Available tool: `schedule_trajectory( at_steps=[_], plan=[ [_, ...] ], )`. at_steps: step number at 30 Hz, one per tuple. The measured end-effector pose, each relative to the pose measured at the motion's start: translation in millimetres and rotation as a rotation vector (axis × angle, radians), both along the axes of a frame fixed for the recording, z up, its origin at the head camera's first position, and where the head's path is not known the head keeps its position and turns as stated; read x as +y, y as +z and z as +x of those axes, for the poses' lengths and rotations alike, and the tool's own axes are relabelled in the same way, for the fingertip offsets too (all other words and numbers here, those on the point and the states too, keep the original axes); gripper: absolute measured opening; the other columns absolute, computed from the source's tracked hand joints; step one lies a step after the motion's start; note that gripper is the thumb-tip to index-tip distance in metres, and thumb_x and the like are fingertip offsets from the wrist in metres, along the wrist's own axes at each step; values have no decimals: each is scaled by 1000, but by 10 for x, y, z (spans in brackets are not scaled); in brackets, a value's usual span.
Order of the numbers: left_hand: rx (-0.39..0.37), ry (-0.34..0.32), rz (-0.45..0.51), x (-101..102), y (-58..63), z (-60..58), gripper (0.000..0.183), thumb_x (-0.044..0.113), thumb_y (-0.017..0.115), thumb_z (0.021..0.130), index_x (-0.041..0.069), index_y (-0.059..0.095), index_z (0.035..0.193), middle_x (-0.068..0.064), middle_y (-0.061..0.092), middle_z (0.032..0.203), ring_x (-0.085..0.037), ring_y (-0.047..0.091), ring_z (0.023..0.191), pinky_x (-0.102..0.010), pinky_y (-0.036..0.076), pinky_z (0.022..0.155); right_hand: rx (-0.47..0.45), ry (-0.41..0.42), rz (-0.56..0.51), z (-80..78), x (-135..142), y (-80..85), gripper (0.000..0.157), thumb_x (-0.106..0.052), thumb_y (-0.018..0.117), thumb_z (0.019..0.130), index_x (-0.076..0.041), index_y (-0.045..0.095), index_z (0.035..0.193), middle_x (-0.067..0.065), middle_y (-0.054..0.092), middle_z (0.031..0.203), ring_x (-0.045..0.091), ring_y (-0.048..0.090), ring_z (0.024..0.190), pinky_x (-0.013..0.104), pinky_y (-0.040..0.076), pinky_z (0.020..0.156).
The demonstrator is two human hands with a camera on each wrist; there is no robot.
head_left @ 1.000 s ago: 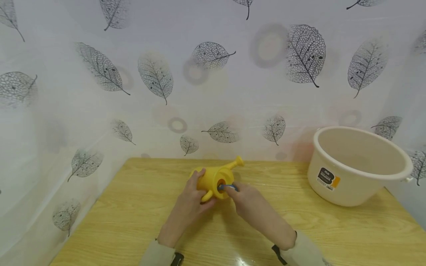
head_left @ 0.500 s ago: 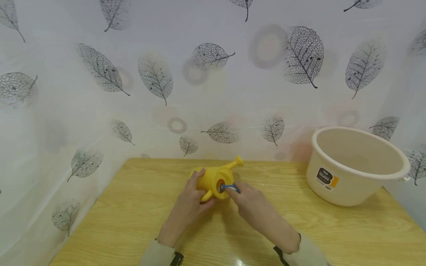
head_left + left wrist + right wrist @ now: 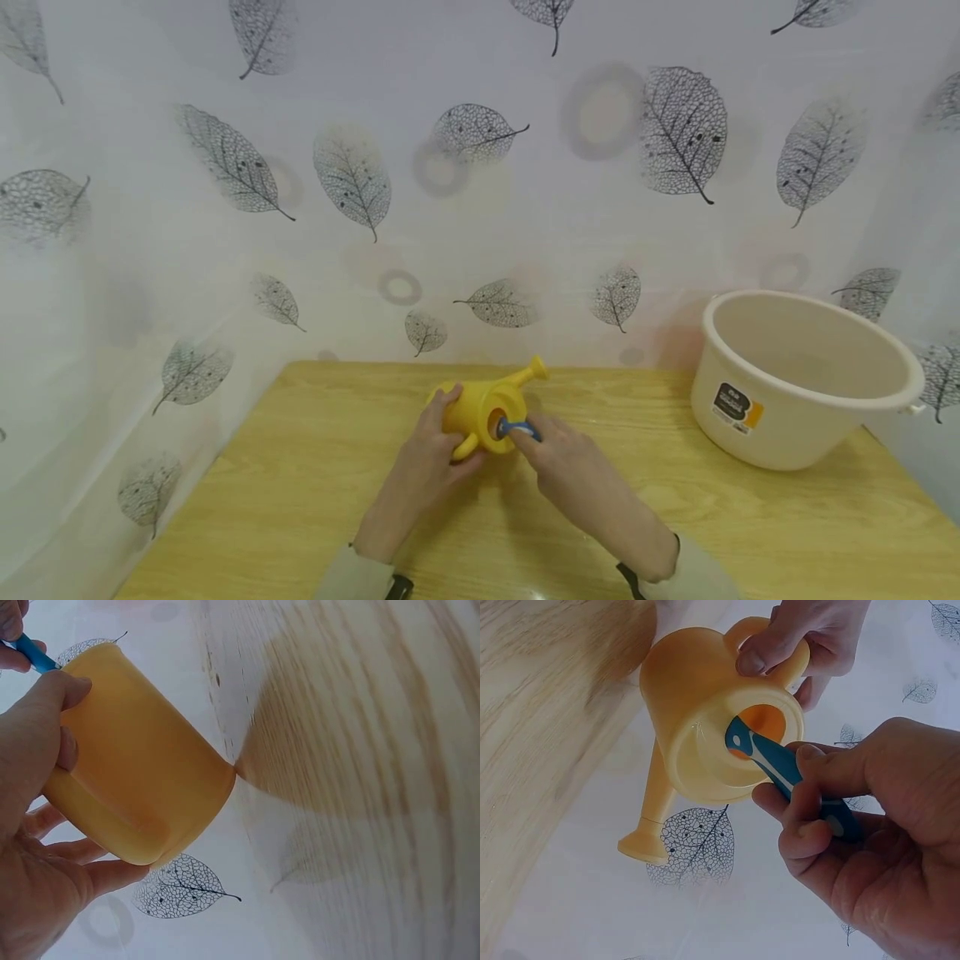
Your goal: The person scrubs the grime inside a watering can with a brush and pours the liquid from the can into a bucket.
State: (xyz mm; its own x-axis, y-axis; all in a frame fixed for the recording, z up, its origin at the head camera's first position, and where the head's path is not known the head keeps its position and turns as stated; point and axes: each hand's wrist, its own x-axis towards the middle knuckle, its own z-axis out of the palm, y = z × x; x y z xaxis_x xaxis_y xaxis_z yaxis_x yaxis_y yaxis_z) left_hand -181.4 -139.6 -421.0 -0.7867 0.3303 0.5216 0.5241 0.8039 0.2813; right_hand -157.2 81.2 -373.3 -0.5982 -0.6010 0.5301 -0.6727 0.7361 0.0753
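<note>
A yellow watering can [image 3: 468,408] lies tilted on its side above the table, its opening turned toward the right hand and its spout pointing up and away. My left hand [image 3: 423,458] grips the can's body around its handle, the thumb [image 3: 64,694] pressed near the rim. In my right hand [image 3: 577,471] is a blue toothbrush-like handle [image 3: 780,761] with a white stripe, pinched between thumb and fingers. Its front end reaches into the can's round opening [image 3: 769,724]; the tip is hidden inside, so its exact kind cannot be told.
A large cream plastic tub [image 3: 750,433] with a label stands at the right of the wood-grain table [image 3: 300,500]. Behind the table hangs a pale curtain [image 3: 525,217] printed with dark leaves.
The blue handle and right hand have shifted slightly right and down, drawing the handle a little out of the opening. The left hand and watering can stay nearly still.
</note>
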Motion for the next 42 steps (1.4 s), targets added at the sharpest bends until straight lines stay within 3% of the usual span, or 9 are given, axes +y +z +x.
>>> schedule_trajectory(
  at_steps=[17,24,28,42],
  plan=[
    [20,-15,5,1,-45,-12,28,24,86,81,8,70,65,-24,50,150,-51,47,139,-51,51,110,-7,-21,-26,-75,-31,-107,46,12,81,68,-11,68,106,6,64,93,18,64,74,26,58,57],
    [-12,-9,1,4,-31,-3,28,24,86,82,8,70,65,-21,48,152,-48,46,142,-48,49,113,-49,-37,-15,-54,-57,-106,43,11,81,72,-10,67,107,7,65,90,16,62,71,24,55,54],
    [-6,-6,-8,2,-23,-7,28,24,85,82,8,70,65,-20,48,153,-48,46,142,-46,51,111,-44,-34,-12,-60,-67,-109,40,10,81,72,-10,66,103,4,62,82,14,59,67,23,52,52],
    [19,-6,-20,-4,-32,-21,29,26,86,81,7,70,65,-22,49,151,-48,47,141,-47,50,112,-63,-32,-26,-48,-67,-95,41,11,80,71,-11,67,104,4,61,80,13,57,65,23,51,52]
  ],
)
